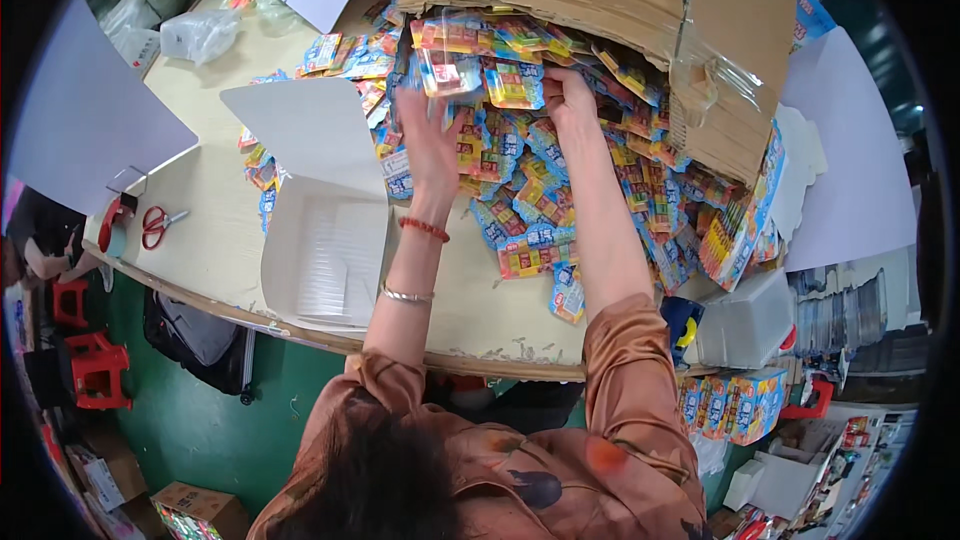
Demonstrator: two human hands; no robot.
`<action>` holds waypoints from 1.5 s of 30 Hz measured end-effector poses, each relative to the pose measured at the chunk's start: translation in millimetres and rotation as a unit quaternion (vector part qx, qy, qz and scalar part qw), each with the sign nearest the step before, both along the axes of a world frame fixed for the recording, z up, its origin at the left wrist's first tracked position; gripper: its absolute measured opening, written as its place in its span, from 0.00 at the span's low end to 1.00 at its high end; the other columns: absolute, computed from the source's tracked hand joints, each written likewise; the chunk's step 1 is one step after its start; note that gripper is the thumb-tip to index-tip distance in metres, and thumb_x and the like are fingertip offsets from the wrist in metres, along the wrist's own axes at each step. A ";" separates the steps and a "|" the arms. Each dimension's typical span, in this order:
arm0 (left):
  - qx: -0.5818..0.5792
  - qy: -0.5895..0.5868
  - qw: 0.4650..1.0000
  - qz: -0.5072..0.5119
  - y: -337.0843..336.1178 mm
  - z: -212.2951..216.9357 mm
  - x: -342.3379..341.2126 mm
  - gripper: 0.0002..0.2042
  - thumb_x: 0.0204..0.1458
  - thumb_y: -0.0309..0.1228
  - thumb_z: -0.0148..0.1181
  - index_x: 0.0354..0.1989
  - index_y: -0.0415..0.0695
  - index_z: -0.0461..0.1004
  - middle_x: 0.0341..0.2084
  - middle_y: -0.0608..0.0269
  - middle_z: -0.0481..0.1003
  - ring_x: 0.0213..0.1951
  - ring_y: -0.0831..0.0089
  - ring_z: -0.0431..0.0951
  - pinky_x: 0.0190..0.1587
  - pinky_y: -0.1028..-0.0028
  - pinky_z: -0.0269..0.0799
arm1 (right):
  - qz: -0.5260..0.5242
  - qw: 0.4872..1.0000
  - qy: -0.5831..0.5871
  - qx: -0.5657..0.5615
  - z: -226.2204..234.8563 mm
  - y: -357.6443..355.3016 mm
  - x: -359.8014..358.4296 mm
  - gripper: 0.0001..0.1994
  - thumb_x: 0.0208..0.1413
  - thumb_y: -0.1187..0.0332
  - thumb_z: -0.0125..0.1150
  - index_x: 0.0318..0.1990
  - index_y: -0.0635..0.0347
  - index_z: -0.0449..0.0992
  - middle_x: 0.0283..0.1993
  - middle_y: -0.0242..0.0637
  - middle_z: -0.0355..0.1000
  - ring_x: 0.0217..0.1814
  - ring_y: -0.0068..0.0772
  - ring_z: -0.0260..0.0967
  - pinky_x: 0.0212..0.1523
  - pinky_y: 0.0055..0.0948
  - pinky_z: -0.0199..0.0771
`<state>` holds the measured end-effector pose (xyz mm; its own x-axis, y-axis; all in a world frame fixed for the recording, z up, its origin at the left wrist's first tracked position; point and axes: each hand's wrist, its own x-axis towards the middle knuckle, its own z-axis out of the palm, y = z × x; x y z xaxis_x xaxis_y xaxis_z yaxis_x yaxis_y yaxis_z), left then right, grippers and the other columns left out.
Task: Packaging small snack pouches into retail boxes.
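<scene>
Both hands reach into a heap of small colourful packets (pixel 560 190) spilling from a tipped cardboard box (pixel 620 0). The left hand (pixel 430 135), fingers spread, lifts clear-wrapped packets (pixel 448 70); the right hand (pixel 568 100) lies open on the heap beside it. Best to gather small, steady handfuls.

Cardboard box (pixel 600 0) overhangs the packet heap (pixel 560 170); tabletop (pixel 215 230) left seems open.

**What the view keeps hidden**

The cardboard box (pixel 600 0) is cut off by the top edge and covers the packets beneath it. The right hand (pixel 568 95) has its fingertips buried among the packets (pixel 540 210). The worktop (pixel 210 230) has its far right corner lost under white sheets (pixel 850 170)
</scene>
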<state>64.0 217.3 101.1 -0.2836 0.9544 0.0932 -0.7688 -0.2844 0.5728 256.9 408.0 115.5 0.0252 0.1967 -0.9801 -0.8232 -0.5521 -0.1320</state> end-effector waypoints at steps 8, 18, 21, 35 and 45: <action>-0.102 0.383 0.898 0.192 41.2 41.2 17.3 0.57 0.44 0.48 0.66 0.68 0.32 0.28 0.69 0.40 0.35 0.70 0.50 0.31 0.70 0.61 0.30 | 0.251 0.799 -0.118 0.533 2.1 -93.8 -35.5 0.08 0.51 0.73 0.56 0.39 0.62 0.75 0.34 0.39 0.74 0.34 0.32 0.69 0.38 0.36 0.72; -0.128 0.199 0.963 0.125 44.2 38.9 1.3 0.35 0.49 0.33 0.64 0.62 0.40 0.51 0.41 0.58 0.70 0.37 0.71 0.72 0.38 0.70 0.69 | 0.068 0.792 -0.239 0.558 42.0 -157.9 -33.2 0.14 0.50 0.67 0.67 0.40 0.61 0.71 0.37 0.37 0.69 0.39 0.35 0.70 0.43 0.35 0.71; -0.065 0.119 0.990 0.043 58.2 37.8 -9.5 0.18 0.50 0.27 0.62 0.43 0.43 0.59 0.33 0.61 0.72 0.26 0.78 0.72 0.25 0.81 0.67 | 0.043 0.787 -0.158 0.595 48.3 -120.4 -35.9 0.19 0.49 0.68 0.67 0.48 0.63 0.71 0.42 0.42 0.72 0.46 0.39 0.72 0.48 0.35 0.73; -0.122 0.077 0.989 0.040 47.9 21.3 -4.4 0.32 0.54 0.30 0.60 0.63 0.43 0.48 0.37 0.59 0.69 0.36 0.71 0.73 0.34 0.74 0.71 | 0.155 0.866 -0.129 0.458 65.7 -72.3 -36.5 0.19 0.45 0.73 0.69 0.45 0.58 0.71 0.46 0.42 0.66 0.49 0.43 0.66 0.51 0.53 0.73; -0.090 0.065 0.993 0.026 -38.5 12.7 -6.5 0.19 0.63 0.35 0.47 0.56 0.41 0.53 0.39 0.50 0.74 0.34 0.67 0.79 0.34 0.73 0.76 | 0.148 0.850 -0.200 0.464 52.0 -73.7 -27.3 0.12 0.47 0.74 0.64 0.40 0.59 0.74 0.45 0.38 0.70 0.48 0.39 0.69 0.43 0.46 0.78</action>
